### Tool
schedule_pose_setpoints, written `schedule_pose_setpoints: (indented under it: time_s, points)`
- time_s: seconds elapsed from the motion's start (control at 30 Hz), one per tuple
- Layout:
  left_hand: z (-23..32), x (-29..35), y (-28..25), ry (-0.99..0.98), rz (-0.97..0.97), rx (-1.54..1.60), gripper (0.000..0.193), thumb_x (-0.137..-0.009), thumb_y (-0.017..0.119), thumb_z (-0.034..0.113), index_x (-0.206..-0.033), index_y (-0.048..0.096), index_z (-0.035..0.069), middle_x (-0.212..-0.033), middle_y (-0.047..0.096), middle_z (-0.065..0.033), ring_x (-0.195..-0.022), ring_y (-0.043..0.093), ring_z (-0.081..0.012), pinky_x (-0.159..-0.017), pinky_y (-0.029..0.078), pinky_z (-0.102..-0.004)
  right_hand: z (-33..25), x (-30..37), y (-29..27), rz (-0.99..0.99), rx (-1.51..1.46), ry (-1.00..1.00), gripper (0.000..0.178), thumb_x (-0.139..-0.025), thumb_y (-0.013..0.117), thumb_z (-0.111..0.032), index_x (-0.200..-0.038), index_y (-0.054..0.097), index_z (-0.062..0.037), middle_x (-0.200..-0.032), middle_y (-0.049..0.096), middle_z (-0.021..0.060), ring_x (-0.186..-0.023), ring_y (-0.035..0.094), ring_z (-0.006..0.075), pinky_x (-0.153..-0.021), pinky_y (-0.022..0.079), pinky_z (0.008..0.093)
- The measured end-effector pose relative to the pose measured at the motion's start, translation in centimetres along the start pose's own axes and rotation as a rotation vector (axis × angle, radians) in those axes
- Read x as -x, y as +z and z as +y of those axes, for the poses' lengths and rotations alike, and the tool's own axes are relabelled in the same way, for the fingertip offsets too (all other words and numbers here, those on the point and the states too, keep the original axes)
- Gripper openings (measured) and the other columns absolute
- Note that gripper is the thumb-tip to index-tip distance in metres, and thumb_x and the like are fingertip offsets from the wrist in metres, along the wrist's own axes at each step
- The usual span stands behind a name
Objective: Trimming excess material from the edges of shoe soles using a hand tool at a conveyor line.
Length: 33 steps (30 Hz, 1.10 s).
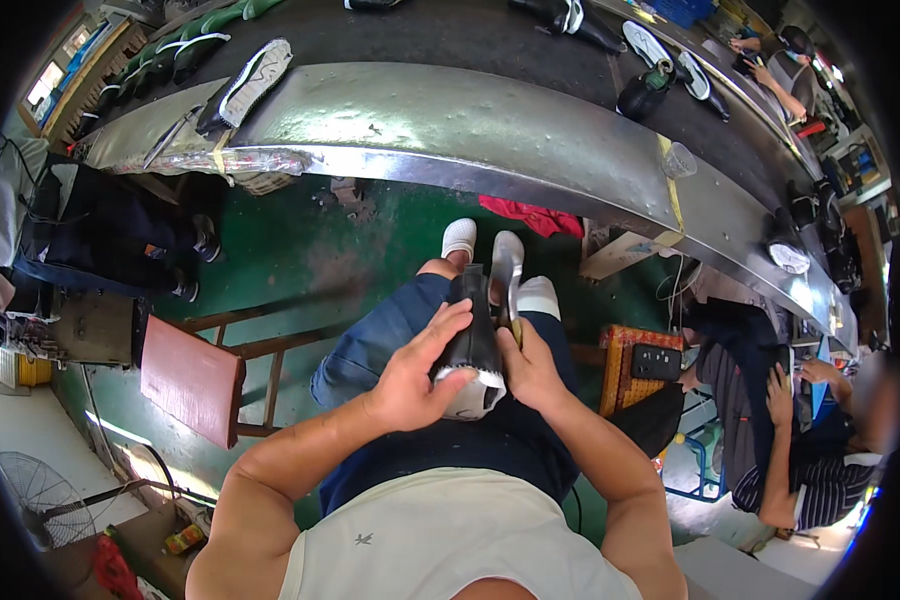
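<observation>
Partly out of sight, black shoe (pixel 479 335) beneath the left hand (pixel 417 372)

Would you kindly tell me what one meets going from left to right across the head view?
Wire-caged fan, reddish stool seat, left hand, black shoe, right hand, black phone-like device, co-worker's striped shirt.

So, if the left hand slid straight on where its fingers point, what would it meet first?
The black shoe, which the left hand touches; beyond it, probably the shiny metal tool, though depth is unclear.
</observation>
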<state>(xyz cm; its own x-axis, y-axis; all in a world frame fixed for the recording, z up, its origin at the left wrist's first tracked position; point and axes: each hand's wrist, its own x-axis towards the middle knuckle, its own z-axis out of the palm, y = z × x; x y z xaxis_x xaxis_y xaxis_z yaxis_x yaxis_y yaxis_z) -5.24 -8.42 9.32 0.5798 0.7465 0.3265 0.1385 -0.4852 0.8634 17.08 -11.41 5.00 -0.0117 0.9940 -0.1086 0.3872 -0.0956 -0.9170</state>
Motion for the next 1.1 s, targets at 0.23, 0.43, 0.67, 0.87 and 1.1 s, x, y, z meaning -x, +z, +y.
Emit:
schedule_pose_setpoints:
  time_s: [0.23, 0.43, 0.67, 0.87, 1.1]
  points:
    - [-4.8, 6.3, 4.3, -0.610, 0.000, 0.173, 0.092, -0.093, 0.074, 0.026, -0.162, 0.018, 0.001, -0.152, 0.047, -0.0261, -0.138, 0.052, -0.0366, -0.113, 0.041, -0.0384, 3.9, 2.7, 1.1, 0.013, -0.048, 0.055, 0.043, -0.108, 0.049, -0.041, -0.107, 0.057, 0.0005, -0.081, 0.065, 0.0144, -0.077, 0.067, 0.0256, -0.073, 0.052, 0.0376]
    - [-8.4, 3.1, 4.5, -0.643, 0.012, 0.142, 0.060, -0.105, 0.048, 0.032, -0.155, 0.036, 0.001, -0.135, 0.060, -0.0310, -0.131, 0.057, -0.0443, -0.109, 0.044, -0.0425, 3.6, 2.2, 1.2, 0.050, -0.168, 0.288, 0.041, -0.097, 0.070, -0.034, -0.102, 0.057, 0.0043, -0.077, 0.065, 0.0085, -0.060, 0.066, 0.0160, -0.054, 0.054, 0.0308]
    - [-9.4, 0.9, 5.0, -0.622, -0.273, 0.304, 0.066, -0.086, 0.051, 0.005, -0.151, 0.045, 0.001, -0.132, 0.064, -0.0185, -0.124, 0.059, -0.0249, -0.109, 0.042, -0.0334, 6.3, 2.2, 0.2, 0.026, -0.385, 0.433, 0.026, -0.084, 0.063, -0.005, -0.108, 0.056, 0.0040, -0.083, 0.064, 0.0085, -0.060, 0.063, 0.0166, -0.054, 0.055, 0.0319]
    - [-9.9, -0.4, 5.4, -0.813, -0.410, 0.642, 0.078, -0.081, 0.060, 0.003, -0.156, 0.040, 0.005, -0.142, 0.058, -0.0127, -0.129, 0.055, -0.0203, -0.112, 0.039, -0.0322, 6.6, 3.3, -4.4, -0.125, -0.366, 0.486, 0.033, -0.085, 0.068, -0.007, -0.114, 0.055, 0.0016, -0.091, 0.064, 0.0074, -0.070, 0.064, 0.0148, -0.058, 0.054, 0.0297]
    - [-8.8, 3.4, 8.7, -0.636, -0.354, 0.070, 0.107, -0.086, 0.075, 0.024, -0.163, 0.004, 0.000, -0.160, 0.030, -0.0309, -0.149, 0.035, -0.0378, -0.122, 0.027, -0.0358, 4.3, 9.1, -9.1, -0.282, -0.013, 0.424, 0.050, -0.096, 0.065, -0.020, -0.138, 0.051, 0.0044, -0.103, 0.070, 0.0161, -0.087, 0.069, 0.0298, -0.077, 0.054, 0.0379]
